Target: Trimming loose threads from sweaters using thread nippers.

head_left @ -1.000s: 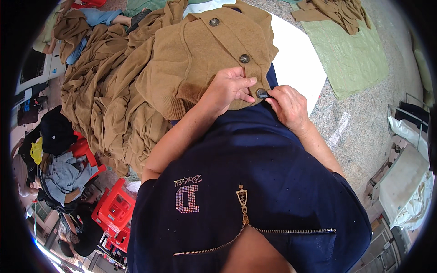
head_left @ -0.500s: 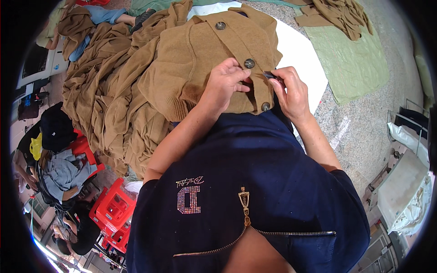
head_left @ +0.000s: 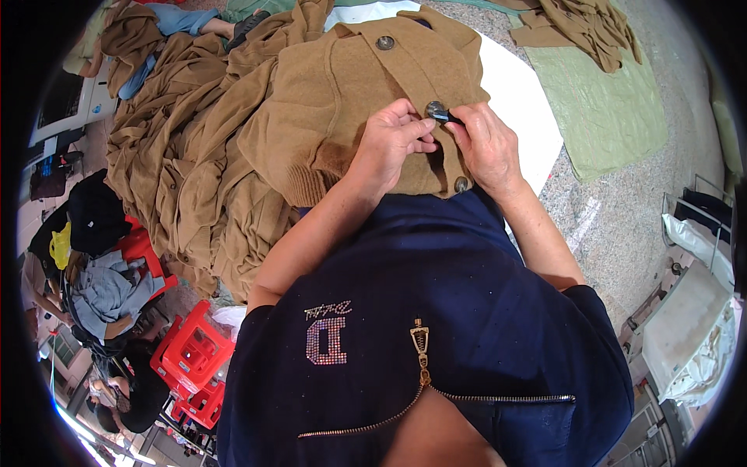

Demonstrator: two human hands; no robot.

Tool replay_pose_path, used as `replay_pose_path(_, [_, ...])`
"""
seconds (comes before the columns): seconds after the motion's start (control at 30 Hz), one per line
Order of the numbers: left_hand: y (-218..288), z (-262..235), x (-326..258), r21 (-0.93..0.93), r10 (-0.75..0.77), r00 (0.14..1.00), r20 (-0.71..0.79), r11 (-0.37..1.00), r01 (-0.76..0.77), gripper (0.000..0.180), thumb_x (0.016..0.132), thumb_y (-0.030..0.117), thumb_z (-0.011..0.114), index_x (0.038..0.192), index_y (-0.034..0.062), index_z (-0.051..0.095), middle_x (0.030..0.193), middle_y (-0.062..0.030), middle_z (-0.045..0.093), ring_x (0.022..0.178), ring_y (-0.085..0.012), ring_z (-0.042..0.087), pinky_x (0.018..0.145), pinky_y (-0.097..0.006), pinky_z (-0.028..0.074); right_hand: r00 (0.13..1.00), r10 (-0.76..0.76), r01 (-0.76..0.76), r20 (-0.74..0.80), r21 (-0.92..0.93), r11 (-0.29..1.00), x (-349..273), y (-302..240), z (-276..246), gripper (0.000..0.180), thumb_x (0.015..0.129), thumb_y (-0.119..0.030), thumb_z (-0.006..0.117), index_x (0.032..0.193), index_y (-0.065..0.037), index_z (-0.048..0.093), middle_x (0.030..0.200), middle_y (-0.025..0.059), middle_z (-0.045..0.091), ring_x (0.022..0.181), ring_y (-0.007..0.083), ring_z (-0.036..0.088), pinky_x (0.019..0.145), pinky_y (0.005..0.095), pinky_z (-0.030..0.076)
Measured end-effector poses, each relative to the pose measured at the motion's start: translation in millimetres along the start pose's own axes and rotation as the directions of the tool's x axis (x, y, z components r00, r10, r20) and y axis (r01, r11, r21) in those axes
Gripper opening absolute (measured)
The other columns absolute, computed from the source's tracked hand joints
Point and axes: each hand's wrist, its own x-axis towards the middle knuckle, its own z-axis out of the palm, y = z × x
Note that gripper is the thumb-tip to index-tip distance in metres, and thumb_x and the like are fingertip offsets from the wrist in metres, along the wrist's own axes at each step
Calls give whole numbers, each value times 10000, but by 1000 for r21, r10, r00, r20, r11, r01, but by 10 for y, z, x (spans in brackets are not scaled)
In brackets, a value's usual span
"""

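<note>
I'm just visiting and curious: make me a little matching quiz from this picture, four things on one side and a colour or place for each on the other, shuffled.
Things:
1. cardigan
2. stool
3. mat
4. right hand

Descriptions:
A. red, lower left
B. pale green, flat on the floor, upper right
C. tan knit with round buttons
D. pinches a small dark tool at the middle button

Pairs: 1-C, 2-A, 3-B, 4-D

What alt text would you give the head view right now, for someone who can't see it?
Both hands work at the middle button of a tan cardigan on the person's lap: the left hand pinches the fabric beside it, and the right hand holds a small dark tool to it. More tan garments are heaped to the left.
</note>
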Motion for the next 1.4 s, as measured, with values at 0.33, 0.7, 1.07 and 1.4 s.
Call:
replay_pose_path(0.33, [-28,-6,-18,-7,-6,1000,-7,1000,6,70,911,87,624,962,49,595,857,-32,621,777,-120,601,733,-297,529,999,-2,2,-35,-8,1000,17,-49,50,229,767,-40,722,938,-44,570,795,86,564,694,256,604,584,347,487])
replay_pose_path(0.7, [-69,4,8,93,-12,999,-36,996,16,96,912,105,631,963,34,593,863,-40,631,768,-126,610,719,-281,516,971,236,-223,-22,262,939,137,-46,30,241,842,-92,694,1016,-20,542,847,119,592,671,258,618,589,336,500])
replay_pose_path(1.07, [438,-1115,-229,956,876,443,-190,268,-121,255,802,55,639,1050,30,584,1028,-145,601,986,-319,564,870,-394,451,982,69,-15,177,-289,957,1010,-134,429,455,743,-186,757,1106,-45,520,1007,132,524,959,319,562,769,403,504])
replay_pose_path(1.4, [-237,-3198,196,810,782,427,-453,162,563,493,767,230,676,1196,39,527,1236,-154,514,1198,-342,448,1051,-499,307,933,250,-200,261,-202,959,1099,15,510,290,814,-103,617,1079,-26,528,1044,164,518,941,382,577,776,468,477])
